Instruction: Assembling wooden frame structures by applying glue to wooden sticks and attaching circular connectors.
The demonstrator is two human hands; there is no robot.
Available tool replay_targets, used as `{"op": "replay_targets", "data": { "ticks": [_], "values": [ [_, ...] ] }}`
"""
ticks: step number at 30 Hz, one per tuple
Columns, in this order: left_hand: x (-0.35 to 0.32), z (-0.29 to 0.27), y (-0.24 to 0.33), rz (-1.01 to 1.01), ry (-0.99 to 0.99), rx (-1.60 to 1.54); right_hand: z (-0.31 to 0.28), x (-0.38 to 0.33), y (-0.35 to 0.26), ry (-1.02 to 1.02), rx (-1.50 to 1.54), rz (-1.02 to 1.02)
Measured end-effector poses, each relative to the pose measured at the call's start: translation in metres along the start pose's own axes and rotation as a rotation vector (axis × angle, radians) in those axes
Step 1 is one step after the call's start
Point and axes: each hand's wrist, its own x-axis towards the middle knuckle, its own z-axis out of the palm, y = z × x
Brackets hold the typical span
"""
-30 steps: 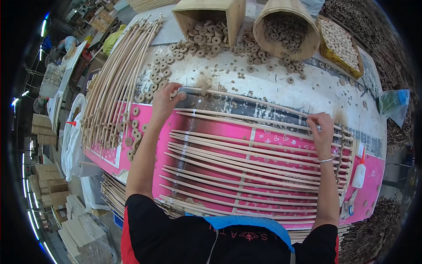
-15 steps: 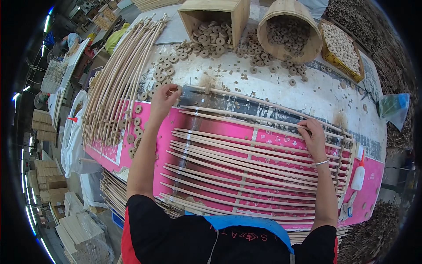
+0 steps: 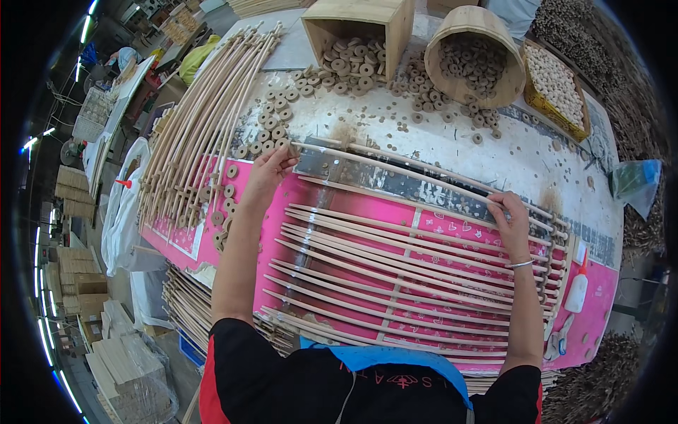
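Note:
My left hand (image 3: 274,169) is closed in a pinch near the far left of the pink-and-white worktop. Between its fingertips is a small brown wooden ring (image 3: 292,150), mostly covered by the fingers. The left tip of a thin wooden rod (image 3: 395,169) meets that ring; whether it is inside the hole I cannot tell. Farther right, my right hand (image 3: 511,220) grips the same rod between thumb and fingers. Below it several similar rods (image 3: 395,278) lie side by side, their right ends carrying brown rings (image 3: 544,272). Another rod (image 3: 438,168) lies just beyond.
Loose rings (image 3: 277,114) lie beyond my left hand, spilling from a wooden box (image 3: 357,18) and a wooden tub (image 3: 436,67). A yellow crate (image 3: 542,106) holds pale balls. Bundled rods (image 3: 205,120) stand left. A glue bottle (image 3: 577,291) and scissors (image 3: 558,339) lie right.
The left end of the rod in my right hand has risen away from the row to my left fingertips. My left hand has shifted slightly nearer and stays pinched.

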Motion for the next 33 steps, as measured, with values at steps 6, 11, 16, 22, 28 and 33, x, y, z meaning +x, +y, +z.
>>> {"op": "replay_targets", "data": {
  "ticks": [6,11,16,22,28,33],
  "values": [
    [0.001,0.003,-0.003,-0.015,-0.036,-0.091,0.000,0.000,0.002,-0.009,0.007,-0.018],
    [-0.002,0.022,-0.002,-0.035,-0.041,0.011,0.005,0.003,-0.003,0.013,0.007,-0.040],
    [-0.011,0.046,0.005,-0.056,-0.014,0.167,0.010,0.005,-0.008,0.073,0.085,0.043],
    [0.002,0.064,-0.010,-0.053,-0.096,0.159,-0.005,0.002,0.006,0.096,-0.152,-0.120],
    [-0.004,0.033,-0.010,-0.086,-0.008,0.120,0.014,0.013,-0.010,0.119,-0.036,-0.075],
    [0.003,0.055,-0.008,-0.096,-0.050,0.108,0.000,0.001,0.001,0.088,-0.050,-0.008]
  ]
}}
